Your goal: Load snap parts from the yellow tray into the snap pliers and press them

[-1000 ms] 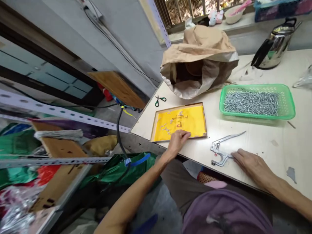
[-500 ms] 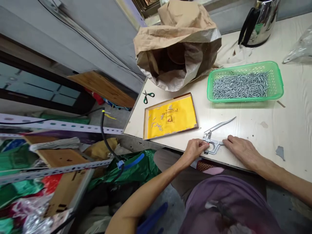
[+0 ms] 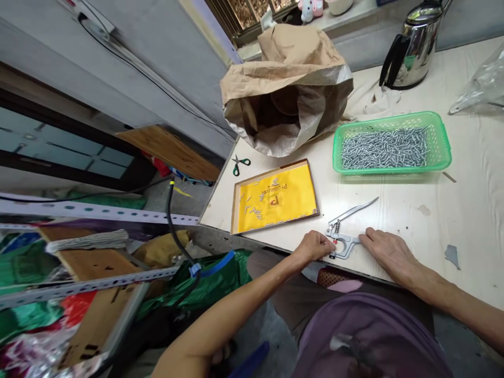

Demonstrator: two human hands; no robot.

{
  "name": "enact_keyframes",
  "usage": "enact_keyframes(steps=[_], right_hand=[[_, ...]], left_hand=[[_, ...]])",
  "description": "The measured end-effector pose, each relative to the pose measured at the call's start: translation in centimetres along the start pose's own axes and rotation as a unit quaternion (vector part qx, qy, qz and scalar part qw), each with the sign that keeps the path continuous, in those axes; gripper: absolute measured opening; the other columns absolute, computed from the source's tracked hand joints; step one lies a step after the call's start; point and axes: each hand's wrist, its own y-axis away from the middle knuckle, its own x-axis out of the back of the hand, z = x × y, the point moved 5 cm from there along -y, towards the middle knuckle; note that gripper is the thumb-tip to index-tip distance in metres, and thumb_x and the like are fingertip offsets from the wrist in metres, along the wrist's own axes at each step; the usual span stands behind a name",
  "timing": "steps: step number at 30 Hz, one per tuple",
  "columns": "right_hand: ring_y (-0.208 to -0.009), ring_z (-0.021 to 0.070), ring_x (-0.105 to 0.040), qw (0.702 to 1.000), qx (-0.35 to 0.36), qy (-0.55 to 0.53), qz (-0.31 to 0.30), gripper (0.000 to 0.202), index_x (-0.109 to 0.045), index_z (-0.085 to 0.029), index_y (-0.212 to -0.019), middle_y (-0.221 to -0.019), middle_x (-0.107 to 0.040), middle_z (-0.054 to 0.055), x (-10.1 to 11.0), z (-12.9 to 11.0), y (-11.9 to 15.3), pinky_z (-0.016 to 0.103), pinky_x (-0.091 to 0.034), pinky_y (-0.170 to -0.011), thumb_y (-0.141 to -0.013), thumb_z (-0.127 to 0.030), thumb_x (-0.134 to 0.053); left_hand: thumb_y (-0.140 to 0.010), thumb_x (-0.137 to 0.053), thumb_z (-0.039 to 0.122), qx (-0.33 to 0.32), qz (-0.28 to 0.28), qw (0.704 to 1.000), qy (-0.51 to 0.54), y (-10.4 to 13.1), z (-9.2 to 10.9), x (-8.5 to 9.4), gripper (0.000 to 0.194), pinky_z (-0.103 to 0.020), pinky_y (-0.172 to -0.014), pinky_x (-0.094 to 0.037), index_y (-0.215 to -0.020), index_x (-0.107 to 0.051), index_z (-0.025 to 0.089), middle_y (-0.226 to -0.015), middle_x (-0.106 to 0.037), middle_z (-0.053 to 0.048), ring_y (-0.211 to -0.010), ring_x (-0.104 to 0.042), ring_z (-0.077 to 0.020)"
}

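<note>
A metal hand press tool (image 3: 343,245) lies on the pale table (image 3: 409,210) near its front edge, its long handle spread away from the frame. My left hand (image 3: 314,245) is pinched at the tool's left end, beside a small red spot; what the fingertips hold is too small to name. My right hand (image 3: 388,251) rests on the table with its fingers closed around the tip of the tool's right arm. Left of the tool sits a shallow box with a yellow lining (image 3: 291,191), with several small metal pieces in it.
A green basket (image 3: 444,142) full of small metal pieces stands behind the tool. Farther back are a large brown paper sack (image 3: 287,79), a steel kettle (image 3: 419,47) and a clear plastic bag (image 3: 482,89). Green-handled scissors (image 3: 240,165) lie near the left table edge.
The camera view has tilted up slightly, so the table things appear lower. My left hand has drawn back slightly from the tool. My right hand stays at the tool's right end.
</note>
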Motion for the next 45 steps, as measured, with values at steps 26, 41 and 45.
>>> enact_keyframes(steps=[26,41,45], right_hand=[[-0.106,0.0298,-0.056,0.993,0.091,0.008,0.075,0.076,-0.050,-0.013,-0.130,-0.116,-0.064,0.015,1.6,3.3,-2.0,0.049,-0.035,-0.099,-0.067,-0.045,-0.077],[-0.089,0.0248,-0.056,0.985,0.110,-0.009,0.132,0.061,-0.040,-0.013,-0.134,-0.098,-0.066,0.009,1.6,2.2,-0.5,0.038,-0.041,-0.082,-0.079,-0.022,-0.065],[-0.089,0.0250,-0.056,0.982,0.101,-0.049,0.150,0.073,-0.027,-0.014,-0.144,-0.103,-0.064,0.010,1.0,2.6,-0.1,0.036,-0.044,-0.077,-0.081,-0.024,-0.062]], left_hand=[[-0.069,-0.073,0.031,0.068,-0.014,0.994,0.087,0.6,-1.4,-1.4,0.023,-0.018,-0.039,-0.035,-0.062,-0.063,0.012,-0.040,-0.048,0.007,-0.037,-0.044,-0.0067],[-0.082,-0.068,0.030,-0.314,0.232,0.893,-0.224,2.9,3.4,-2.2,0.039,-0.045,-0.096,-0.048,-0.115,-0.057,0.013,-0.121,-0.060,-0.015,-0.113,-0.055,-0.0290],[-0.076,-0.075,0.028,-0.384,0.177,0.846,-0.324,0.9,6.1,-4.3,0.067,-0.049,-0.101,-0.044,-0.132,-0.041,0.012,-0.134,-0.050,-0.019,-0.124,-0.047,-0.0326]])
